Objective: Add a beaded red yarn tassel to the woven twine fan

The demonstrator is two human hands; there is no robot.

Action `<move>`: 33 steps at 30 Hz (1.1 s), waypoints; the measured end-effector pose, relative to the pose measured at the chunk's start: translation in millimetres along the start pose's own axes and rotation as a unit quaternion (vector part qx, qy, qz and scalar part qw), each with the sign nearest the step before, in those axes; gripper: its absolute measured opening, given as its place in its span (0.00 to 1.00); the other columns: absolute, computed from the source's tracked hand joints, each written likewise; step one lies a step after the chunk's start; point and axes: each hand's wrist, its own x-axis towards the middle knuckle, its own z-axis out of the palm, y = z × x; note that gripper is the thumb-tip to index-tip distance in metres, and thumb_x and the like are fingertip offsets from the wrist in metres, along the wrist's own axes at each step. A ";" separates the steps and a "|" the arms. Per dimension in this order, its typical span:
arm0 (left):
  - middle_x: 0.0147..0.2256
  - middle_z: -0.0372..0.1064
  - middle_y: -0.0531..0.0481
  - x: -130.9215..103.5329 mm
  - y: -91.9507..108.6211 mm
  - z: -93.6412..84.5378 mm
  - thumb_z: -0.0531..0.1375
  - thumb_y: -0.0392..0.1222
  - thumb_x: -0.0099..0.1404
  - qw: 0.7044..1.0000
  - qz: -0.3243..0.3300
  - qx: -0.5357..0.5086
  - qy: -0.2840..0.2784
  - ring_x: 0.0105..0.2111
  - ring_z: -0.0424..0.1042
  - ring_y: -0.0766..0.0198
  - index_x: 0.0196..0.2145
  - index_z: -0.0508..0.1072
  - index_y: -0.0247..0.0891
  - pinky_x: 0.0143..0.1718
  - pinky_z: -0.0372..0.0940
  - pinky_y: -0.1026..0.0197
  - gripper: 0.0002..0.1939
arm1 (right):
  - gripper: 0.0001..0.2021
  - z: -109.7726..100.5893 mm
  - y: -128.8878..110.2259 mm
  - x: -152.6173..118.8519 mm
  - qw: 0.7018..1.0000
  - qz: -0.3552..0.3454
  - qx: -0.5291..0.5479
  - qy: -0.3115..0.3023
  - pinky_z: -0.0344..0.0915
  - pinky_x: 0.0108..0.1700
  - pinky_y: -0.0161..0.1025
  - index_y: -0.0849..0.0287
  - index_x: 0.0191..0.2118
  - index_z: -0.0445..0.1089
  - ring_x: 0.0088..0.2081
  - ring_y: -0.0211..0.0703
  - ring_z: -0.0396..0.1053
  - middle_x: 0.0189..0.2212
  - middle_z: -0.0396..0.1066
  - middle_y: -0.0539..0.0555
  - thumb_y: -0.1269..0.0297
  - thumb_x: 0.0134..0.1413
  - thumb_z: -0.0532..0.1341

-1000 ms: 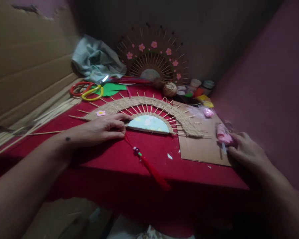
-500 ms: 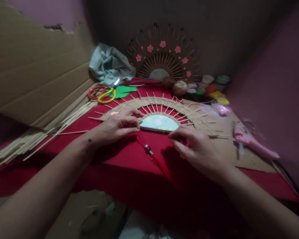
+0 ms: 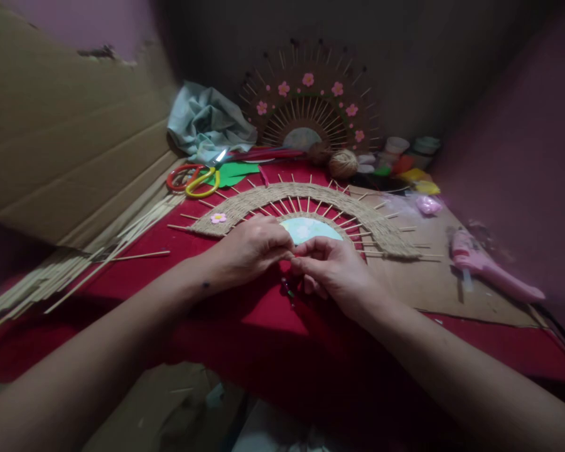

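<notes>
A half-round fan [image 3: 257,199] of woven twine on thin sticks lies on the red cloth, with a light-blue half disc [image 3: 313,230] at its centre and one pink flower [image 3: 218,218] at its left end. At the disc's lower edge, my left hand [image 3: 258,248] is closed in a pinch. Fingertips of my right hand [image 3: 327,267] meet it, pinching too. Just below them hang dark beads [image 3: 286,287] of a red tassel, whose cord runs up toward both pinches; the exact grip is hidden by the fingers.
A finished flowered fan [image 3: 306,94] stands at the back. Scissors [image 3: 193,180], green sheet [image 3: 238,174] and loose sticks [image 3: 98,251] lie left. Twine balls [image 3: 343,164] are behind. On cardboard [image 3: 405,282] at right lies a pink glue gun [image 3: 492,267].
Both hands have come together, left moving right and right moving left, so their fingertips meet at the disc's edge. The beads now sit beneath them; the pink flower is uncovered.
</notes>
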 end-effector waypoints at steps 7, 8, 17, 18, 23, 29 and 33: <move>0.27 0.72 0.49 4.0 8.9 -2.0 0.57 0.40 0.63 0.995 -0.086 -0.035 -0.032 0.28 0.68 0.66 0.28 0.76 0.36 0.31 0.60 0.63 0.10 | 0.05 -2.4 15.4 -4.1 0.898 -0.278 -0.325 0.100 0.67 0.35 0.38 0.62 0.34 0.74 0.31 0.42 0.73 0.30 0.77 0.56 0.70 0.54 0.61; 0.27 0.73 0.50 4.4 9.3 -3.3 0.57 0.39 0.62 0.993 -0.099 -0.053 -0.039 0.28 0.69 0.66 0.28 0.76 0.36 0.30 0.60 0.64 0.09 | 0.06 -2.2 17.5 -4.6 0.879 -0.302 -0.354 0.104 0.67 0.36 0.39 0.63 0.34 0.75 0.32 0.43 0.74 0.31 0.78 0.57 0.71 0.55 0.60; 0.25 0.76 0.55 4.3 8.5 -9.6 0.60 0.37 0.58 0.969 -0.154 -0.175 -0.074 0.27 0.73 0.68 0.27 0.78 0.38 0.29 0.63 0.68 0.06 | 0.08 -1.7 16.0 -9.0 0.879 -0.304 -0.355 0.100 0.66 0.34 0.37 0.60 0.30 0.75 0.28 0.41 0.73 0.28 0.78 0.54 0.73 0.54 0.58; 0.25 0.76 0.55 3.4 8.7 -9.2 0.60 0.37 0.59 0.970 -0.148 -0.179 -0.068 0.27 0.73 0.68 0.28 0.78 0.39 0.29 0.63 0.67 0.06 | 0.08 -1.3 14.2 -9.7 0.892 -0.285 -0.338 0.097 0.65 0.33 0.37 0.60 0.30 0.75 0.28 0.40 0.72 0.27 0.77 0.53 0.73 0.54 0.58; 0.27 0.75 0.55 -2.1 12.3 -5.7 0.61 0.39 0.60 0.972 -0.148 -0.181 -0.033 0.28 0.72 0.68 0.34 0.75 0.38 0.31 0.63 0.67 0.04 | 0.09 -1.3 10.0 -11.1 0.929 -0.218 -0.282 0.100 0.62 0.32 0.36 0.61 0.27 0.75 0.26 0.38 0.68 0.22 0.74 0.52 0.74 0.51 0.58; 0.29 0.75 0.52 -5.4 19.7 -2.6 0.60 0.38 0.62 0.987 -0.102 -0.124 -0.013 0.30 0.71 0.66 0.34 0.74 0.36 0.33 0.63 0.64 0.04 | 0.10 -3.7 10.0 -10.5 0.964 -0.142 -0.212 0.071 0.59 0.26 0.34 0.61 0.21 0.70 0.20 0.34 0.63 0.15 0.67 0.49 0.72 0.50 0.57; 0.30 0.74 0.50 -5.6 19.2 2.7 0.59 0.36 0.62 0.998 -0.040 -0.047 0.018 0.32 0.71 0.64 0.31 0.75 0.37 0.35 0.62 0.62 0.04 | 0.09 -4.8 10.0 -9.0 0.980 -0.104 -0.160 0.052 0.57 0.23 0.33 0.60 0.21 0.68 0.18 0.33 0.62 0.14 0.66 0.48 0.71 0.49 0.57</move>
